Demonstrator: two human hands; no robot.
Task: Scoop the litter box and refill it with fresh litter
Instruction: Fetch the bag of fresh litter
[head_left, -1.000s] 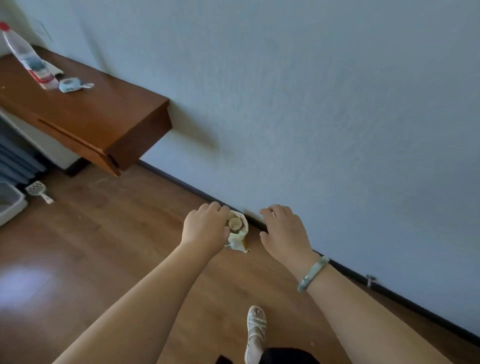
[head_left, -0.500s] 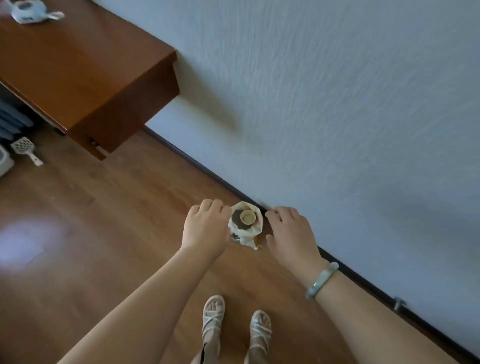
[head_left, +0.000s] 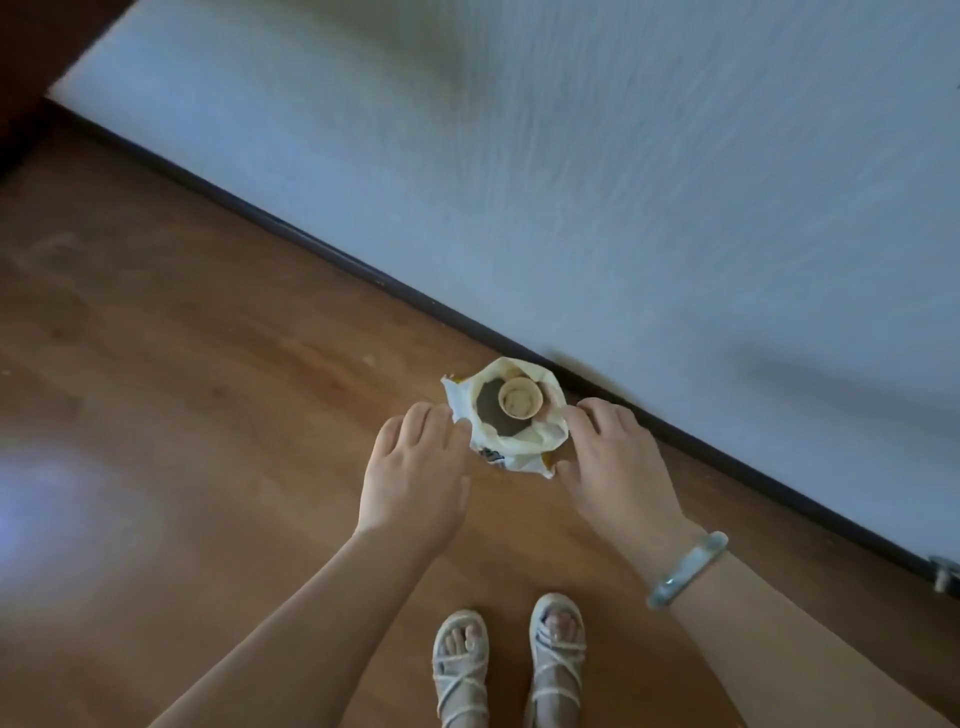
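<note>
Litter bag (head_left: 519, 452): white, top open, standing upright on wooden floor (head_left: 208, 364), directly between the two grips and just ahead of them. Mouth of bag faces up. Inside: dark litter (head_left: 488, 410), with a pale round cup (head_left: 520, 398) sitting upright on it, toward the far side of the opening.

Left grip (head_left: 415, 467): back of hand up, fingers loosely bent forward, their ends meeting the bag's near-left rim. Thumb lies alongside the hand, not round the bag. Nothing held.

Right grip (head_left: 618, 462): fingers spread and relaxed. Index fingertip (head_left: 569, 415) touches the bag's right rim; thumb reaches toward the bag's lower corner, just beside it. No closed pinch visible; nothing held. Pale green bracelet (head_left: 685, 569) on the wrist behind this grip.

Bag is flanked by both grips, touched on either side and resting on the floor.

Beyond the grips: dark baseboard (head_left: 311, 239) runs diagonally, close behind the bag; pale blue textured wall (head_left: 571, 156) above it. Behind and below the grips, nearest the wearer: two feet in white strappy sandals (head_left: 460, 670), side by side on the floor. Frame slightly motion-blurred at the edges.
</note>
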